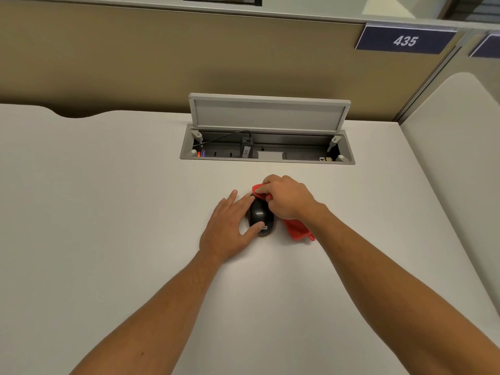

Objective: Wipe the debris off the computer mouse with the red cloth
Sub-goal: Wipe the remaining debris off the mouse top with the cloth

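A black computer mouse (259,213) lies on the white desk (108,198) near its middle. My left hand (230,226) holds it from the left, thumb across its near end and straight fingers along its side. My right hand (286,200) grips the red cloth (297,228) and holds a bunched part of it against the mouse's far end. The rest of the cloth trails out under my right wrist onto the desk. Brownish crumbs lie around the mouse's base.
Behind the mouse an open cable hatch (267,154) is sunk into the desk, lid tilted up, with a plug and cable inside. A tan partition (162,63) runs along the back, with a sign reading 435 (405,40). A white divider (460,131) stands on the right.
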The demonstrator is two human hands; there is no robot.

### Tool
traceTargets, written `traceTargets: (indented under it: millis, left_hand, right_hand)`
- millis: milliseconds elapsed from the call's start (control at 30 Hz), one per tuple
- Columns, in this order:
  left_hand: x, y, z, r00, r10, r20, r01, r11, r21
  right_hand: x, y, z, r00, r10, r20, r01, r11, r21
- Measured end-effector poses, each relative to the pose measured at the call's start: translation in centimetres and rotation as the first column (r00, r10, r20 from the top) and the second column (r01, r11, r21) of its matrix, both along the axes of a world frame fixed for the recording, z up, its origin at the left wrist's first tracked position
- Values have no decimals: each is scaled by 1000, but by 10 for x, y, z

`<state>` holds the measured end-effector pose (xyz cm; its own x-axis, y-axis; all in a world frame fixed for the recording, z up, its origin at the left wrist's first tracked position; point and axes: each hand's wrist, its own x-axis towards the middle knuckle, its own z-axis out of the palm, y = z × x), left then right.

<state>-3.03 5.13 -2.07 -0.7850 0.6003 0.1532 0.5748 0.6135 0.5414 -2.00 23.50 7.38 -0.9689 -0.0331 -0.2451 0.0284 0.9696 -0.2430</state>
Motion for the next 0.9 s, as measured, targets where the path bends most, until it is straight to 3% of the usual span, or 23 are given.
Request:
traceTargets:
  millis: [300,667,900]
  left_hand:
    - [0,0,-1,1000,8,0,-8,1000,4]
    - [1,1,0,1000,9,-3,-9,1000,7]
    - [2,0,1,1000,8,1,-8,1000,2]
  right_hand:
    - [-4,2,2,996,-72,54,73,997,-12]
    - [30,1,-5,973,-229,13,227,960,-165]
    - [56,-7,5,945,-319,77,325,881,-343]
